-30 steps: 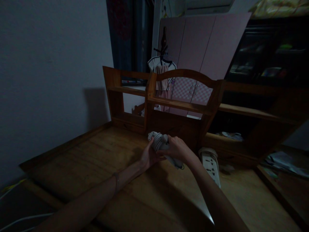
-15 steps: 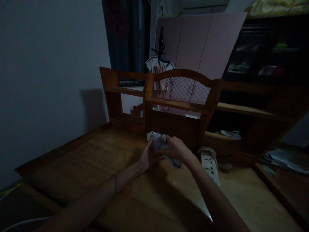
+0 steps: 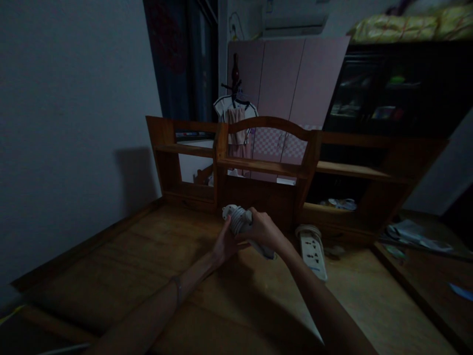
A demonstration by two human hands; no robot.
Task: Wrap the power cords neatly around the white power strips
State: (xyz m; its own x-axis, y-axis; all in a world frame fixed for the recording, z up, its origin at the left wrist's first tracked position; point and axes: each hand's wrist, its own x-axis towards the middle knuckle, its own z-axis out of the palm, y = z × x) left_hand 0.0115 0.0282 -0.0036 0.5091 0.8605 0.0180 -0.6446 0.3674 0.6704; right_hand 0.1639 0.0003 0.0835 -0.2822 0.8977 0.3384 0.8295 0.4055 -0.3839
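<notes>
Both my hands hold a white power strip (image 3: 263, 249) above the wooden desktop, tilted, with its white cord (image 3: 238, 223) wound in several turns around the upper end. My left hand (image 3: 224, 244) grips it from the left and below, thumb against the coils. My right hand (image 3: 264, 229) is closed at the cord on the right side, beside a rounded pale piece that looks like the plug (image 3: 248, 217). The palm hides much of the strip's middle, and its lower end shows beneath my right wrist.
A second white power strip (image 3: 313, 254) with coiled cord lies to the right on the wooden desktop (image 3: 148, 256). A wooden shelf unit (image 3: 266, 167) runs along the back edge. Papers (image 3: 417, 234) lie at far right, and a wall (image 3: 74, 123) borders the left.
The camera view has shifted up and slightly right, so more of the room's back and right side shows. My hands keep nearly the same hold on the power strip and cord.
</notes>
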